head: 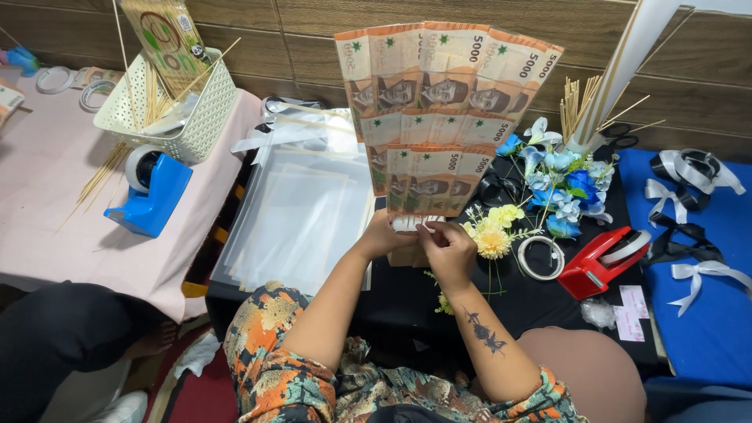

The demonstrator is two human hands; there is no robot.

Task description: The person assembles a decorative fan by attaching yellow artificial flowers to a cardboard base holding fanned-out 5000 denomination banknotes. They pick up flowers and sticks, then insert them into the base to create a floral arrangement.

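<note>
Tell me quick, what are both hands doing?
Left hand: closed on the base of the banknote fan.
Right hand: closed, pinching the same base, by the white tape there.

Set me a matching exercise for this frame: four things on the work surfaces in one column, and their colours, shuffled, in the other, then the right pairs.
Things:
1. tape dispenser left of the hands
2. tape dispenser right of the hands
3. slotted basket
4. fan of banknotes, held at its base by the left hand and right hand

Colours:
a. orange
b. blue
c. white
d. red

Pairs: 1-b, 2-d, 3-c, 4-a
</note>
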